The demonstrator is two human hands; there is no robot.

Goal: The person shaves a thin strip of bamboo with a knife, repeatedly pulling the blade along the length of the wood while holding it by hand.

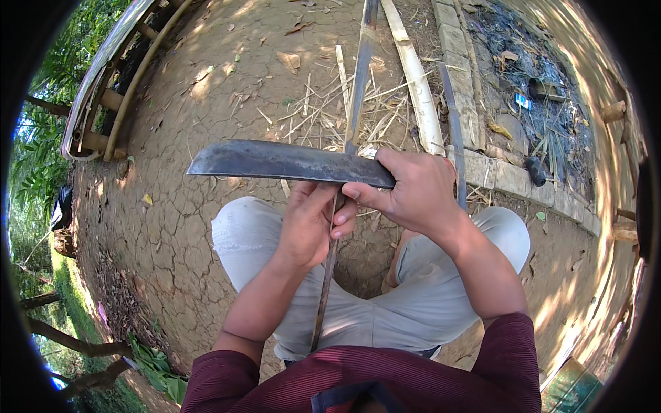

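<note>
My right hand [421, 189] is closed round the handle end of a machete [268, 160], thumb pressed near the base of the blade. The broad dark blade points left, lying crosswise over a long narrow bamboo strip [362, 76]. That strip runs from my lap, under the blade, out to the far edge. Just below the blade, my left hand [318, 224] pinches the strip between thumb and fingers. The machete's handle is mostly hidden by my right hand.
Thin bamboo shavings [379, 113] litter the cracked dirt ahead. A wide pale bamboo piece [416, 82] and a dark slat [454, 131] lie to the right. Beyond them, a brick border [513, 177] edges an ash pit [544, 103]. A bamboo-framed bench [113, 100] stands far left.
</note>
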